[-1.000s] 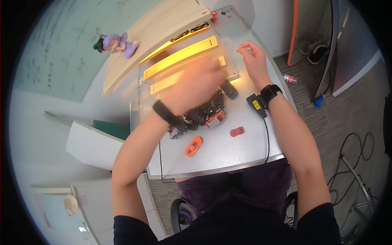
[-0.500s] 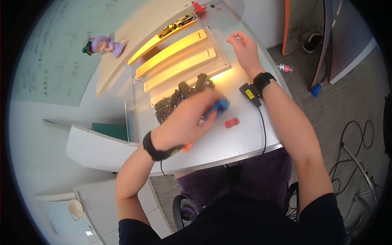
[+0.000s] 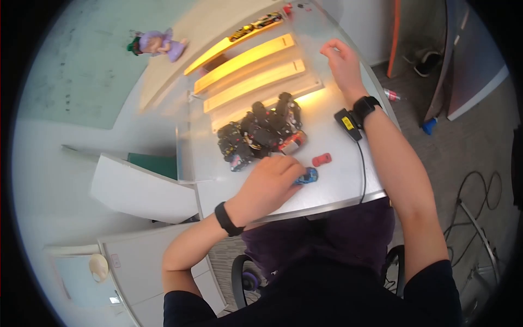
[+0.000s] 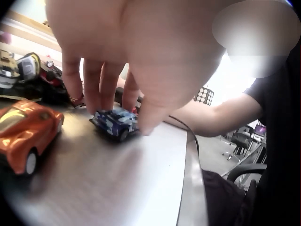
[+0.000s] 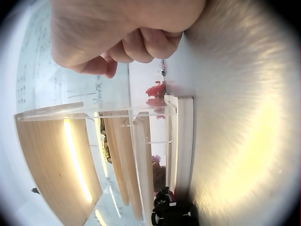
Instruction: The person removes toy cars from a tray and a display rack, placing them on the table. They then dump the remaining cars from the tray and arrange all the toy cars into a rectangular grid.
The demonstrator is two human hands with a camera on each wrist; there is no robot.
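My left hand (image 3: 266, 184) pinches a blue toy car (image 3: 310, 175) between thumb and fingers, low over the front of the table. In the left wrist view the blue car shows a camouflage pattern. A small red toy car (image 3: 322, 159) lies just beyond it. An orange toy car (image 4: 28, 134) stands near the left hand in the left wrist view; the hand covers its place in the head view. My right hand (image 3: 346, 65) rests at the table's right side with fingers loosely curled, holding nothing.
Several dark toy cars (image 3: 256, 131) lie heaped mid-table, a red racing one (image 3: 294, 143) at their edge. Behind them stands a lit tiered wooden rack (image 3: 245, 62), with yellow cars (image 3: 255, 27) on a back tier. A purple-haired figurine (image 3: 163, 46) sits at the far left.
My left hand has drawn back from the heap toward the front edge, bringing the blue car with it. My right hand keeps its place.
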